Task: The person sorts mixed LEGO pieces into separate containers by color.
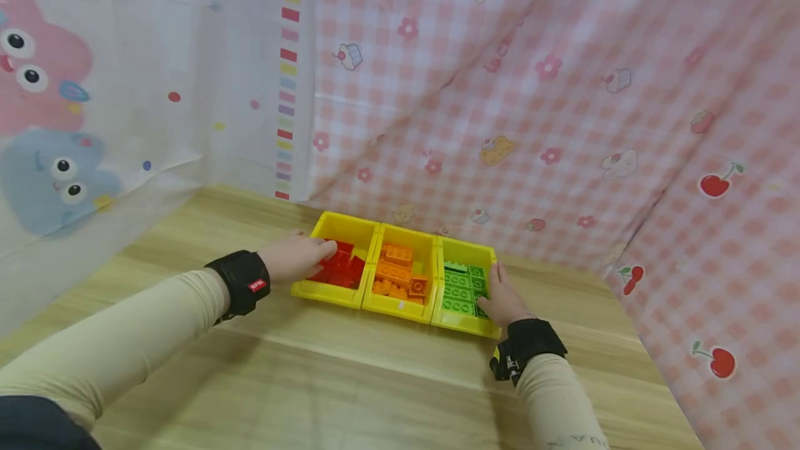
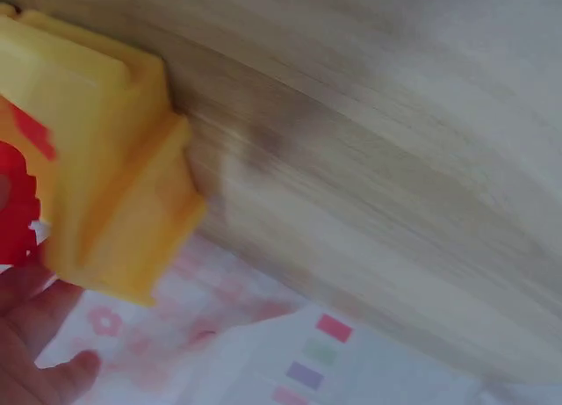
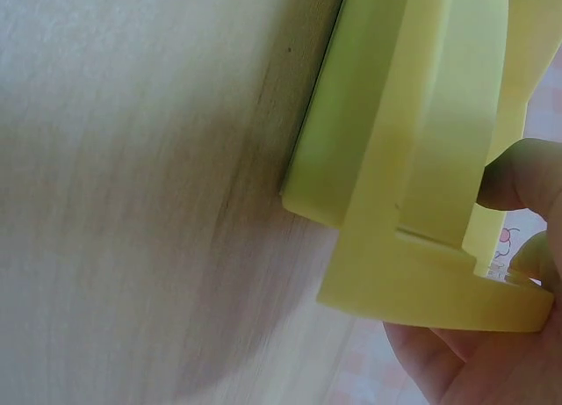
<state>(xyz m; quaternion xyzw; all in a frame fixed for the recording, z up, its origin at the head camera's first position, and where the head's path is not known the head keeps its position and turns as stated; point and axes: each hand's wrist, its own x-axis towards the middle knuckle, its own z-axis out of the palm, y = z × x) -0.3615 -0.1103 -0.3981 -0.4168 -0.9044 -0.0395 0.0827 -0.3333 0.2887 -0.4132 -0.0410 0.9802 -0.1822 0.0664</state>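
Three yellow bins (image 1: 402,307) stand joined in a row against the back cloth. Red toy bricks (image 1: 340,266) lie in the left one, orange bricks (image 1: 395,272) in the middle one, green bricks (image 1: 459,290) in the right one. My left hand (image 1: 294,257) grips the outer side of the left bin, its thumb reaching inside over the red bricks. In the left wrist view, fingers (image 2: 39,313) lie outside the bin's wall. At the other end, my right hand (image 1: 505,298) holds the right bin's outer wall, thumb (image 3: 524,172) inside and fingers outside.
The wooden tabletop (image 1: 350,387) spreads in front of the bins. A pink checked cloth (image 1: 437,103) hangs right behind them and along the right side. White printed cloth (image 1: 150,54) covers the left side.
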